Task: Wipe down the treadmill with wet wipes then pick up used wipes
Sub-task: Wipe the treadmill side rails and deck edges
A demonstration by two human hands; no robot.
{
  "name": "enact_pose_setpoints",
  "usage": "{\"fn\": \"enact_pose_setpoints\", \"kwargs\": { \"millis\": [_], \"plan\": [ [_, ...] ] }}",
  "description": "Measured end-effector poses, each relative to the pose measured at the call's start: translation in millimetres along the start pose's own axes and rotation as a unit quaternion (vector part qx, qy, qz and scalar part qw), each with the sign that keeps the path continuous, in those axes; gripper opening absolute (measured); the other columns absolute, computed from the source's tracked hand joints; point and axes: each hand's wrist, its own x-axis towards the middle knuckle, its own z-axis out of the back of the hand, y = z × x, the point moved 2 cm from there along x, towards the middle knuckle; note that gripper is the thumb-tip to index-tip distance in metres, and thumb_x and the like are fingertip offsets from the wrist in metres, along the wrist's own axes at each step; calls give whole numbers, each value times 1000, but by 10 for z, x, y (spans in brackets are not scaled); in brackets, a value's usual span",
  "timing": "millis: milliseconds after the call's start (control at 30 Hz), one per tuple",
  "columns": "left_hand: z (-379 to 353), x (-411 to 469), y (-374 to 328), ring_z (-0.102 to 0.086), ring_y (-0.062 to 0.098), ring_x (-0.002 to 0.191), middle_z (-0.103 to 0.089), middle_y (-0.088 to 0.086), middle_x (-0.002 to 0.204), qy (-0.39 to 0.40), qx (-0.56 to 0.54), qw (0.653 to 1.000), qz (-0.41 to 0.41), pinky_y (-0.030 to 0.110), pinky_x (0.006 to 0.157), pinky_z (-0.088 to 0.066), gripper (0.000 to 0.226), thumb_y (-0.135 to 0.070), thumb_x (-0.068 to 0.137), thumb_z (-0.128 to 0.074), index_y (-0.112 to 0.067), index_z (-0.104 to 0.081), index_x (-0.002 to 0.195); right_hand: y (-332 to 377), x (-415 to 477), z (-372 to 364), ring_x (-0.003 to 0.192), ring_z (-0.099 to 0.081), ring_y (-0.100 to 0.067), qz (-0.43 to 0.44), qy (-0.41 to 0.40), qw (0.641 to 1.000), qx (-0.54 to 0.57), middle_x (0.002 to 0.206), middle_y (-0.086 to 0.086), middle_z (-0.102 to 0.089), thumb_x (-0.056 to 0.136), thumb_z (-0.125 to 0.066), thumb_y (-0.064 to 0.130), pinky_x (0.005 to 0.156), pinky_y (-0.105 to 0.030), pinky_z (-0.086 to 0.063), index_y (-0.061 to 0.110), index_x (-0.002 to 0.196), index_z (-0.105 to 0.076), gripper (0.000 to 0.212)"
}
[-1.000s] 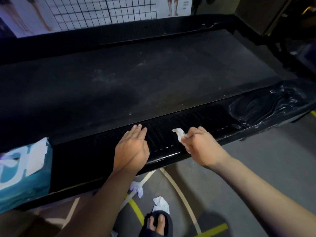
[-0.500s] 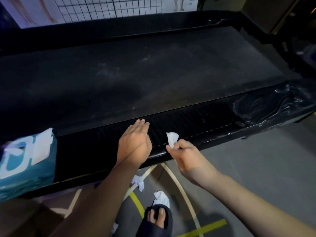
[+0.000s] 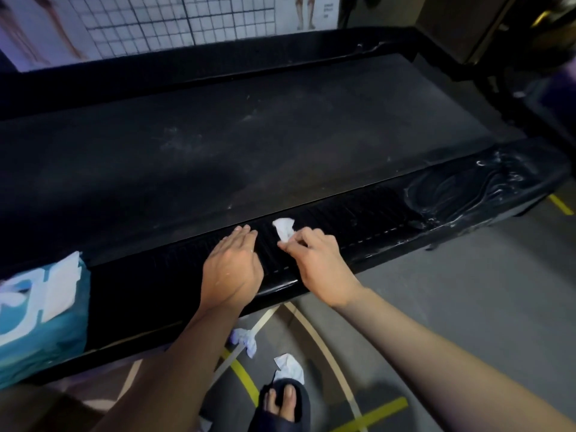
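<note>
The black treadmill (image 3: pixel 249 151) lies across the view, its ribbed near side rail (image 3: pixel 343 219) running left to right. My right hand (image 3: pixel 314 260) pinches a small white wet wipe (image 3: pixel 284 228) and presses it on that rail. My left hand (image 3: pixel 232 269) lies flat on the rail just left of it, fingers together, holding nothing. Two crumpled used wipes (image 3: pixel 246 338) (image 3: pixel 290 367) lie on the floor below the rail. A teal pack of wet wipes (image 3: pixel 37 310) rests on the rail at the far left.
The rail's right end (image 3: pixel 467 188) is glossy and streaked with wet. My sandalled foot (image 3: pixel 282 403) stands on the grey floor with yellow and tan lines (image 3: pixel 243 375). A tiled wall with posters (image 3: pixel 171 23) rises behind the treadmill. A dark frame (image 3: pixel 514 73) stands at the right.
My right hand with the wipe has slid left along the rail, closer to my left hand, and further onto the ribs. The left hand has stayed flat in place.
</note>
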Motion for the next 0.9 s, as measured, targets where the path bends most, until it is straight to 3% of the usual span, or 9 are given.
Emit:
{"fn": "enact_pose_setpoints", "kwargs": {
  "millis": [133, 267, 333, 400, 500, 600, 700, 767, 900],
  "plan": [
    [22, -1, -27, -51, 22, 142, -58, 8, 148, 25, 2, 999, -26, 45, 118, -40, 58, -21, 92, -35, -12, -60, 144, -148, -432, 203, 88, -47, -26, -6, 2, 1000, -19, 103, -4, -56, 72, -64, -3, 73, -35, -34, 16, 130, -59, 61],
    [51, -15, -83, -45, 16, 146, -54, -1, 153, 37, -3, 998, -48, 44, 121, -36, 52, -33, 103, -32, -21, -59, 146, -939, -647, 490, 91, -46, -32, -135, -77, 980, -121, 96, -6, -53, 101, -46, 30, 74, -36, -26, 13, 106, -65, 27],
    [41, -10, -82, -42, 13, 147, -51, -4, 154, 44, 16, 998, -42, 41, 123, -32, 47, -31, 106, -35, -23, -56, 148, -1351, -692, 778, 94, -46, -34, -287, -80, 947, -116, 97, -9, -50, 97, -56, 16, 77, -37, -32, 8, 101, -65, 13],
    [40, 0, -109, -46, 13, 145, -54, -3, 152, 44, 44, 998, -25, 41, 123, -31, 43, -27, 107, -43, -22, -56, 147, -1565, -675, 901, 94, -48, -38, -333, -79, 937, -67, 99, -14, -52, 82, -61, -6, 78, -43, -42, 3, 105, -69, 26],
    [55, 69, -336, -63, 21, 129, -69, 7, 135, 28, 56, 998, -2, 46, 116, -40, 40, -19, 100, -55, -13, -64, 139, -1178, -566, 860, 91, -56, -33, -274, -23, 960, -48, 95, -11, -60, 91, -62, 18, 74, -41, -47, 11, 91, -68, 9],
    [28, 278, -754, -61, 24, 131, -64, 10, 141, 20, -7, 1000, -18, 44, 116, -42, 43, -11, 99, -57, -10, -62, 141, -764, -440, 594, 87, -48, -17, -68, 43, 994, -72, 97, 0, -54, 99, -43, 43, 74, -32, -42, 15, 103, -64, 35],
    [-54, 535, -1154, -41, 17, 148, -47, 3, 158, 25, -66, 997, -30, 33, 122, -30, 48, -12, 104, -49, -15, -51, 152, -1258, -384, 690, 97, -50, -26, -164, 11, 986, -27, 101, -4, -50, 98, -50, 23, 81, -35, -41, 14, 110, -66, 22],
    [-168, 679, -1375, -31, 12, 153, -39, -1, 164, 43, -71, 995, -56, 31, 125, -23, 49, -17, 107, -44, -18, -44, 156, -1832, -444, 929, 91, -54, -36, -280, -36, 956, -84, 95, -9, -51, 79, -66, 6, 72, -37, -43, 11, 95, -69, 17],
    [-482, 904, -1885, -16, 9, 157, -24, -4, 170, 93, -68, 987, -115, 34, 129, -12, 52, -30, 109, -40, -22, -34, 161, -2396, -650, 1242, 77, -50, -38, -339, -61, 923, -170, 85, -19, -52, 53, -69, -12, 63, -36, -30, 0, 75, -67, 25]
  ]
}}
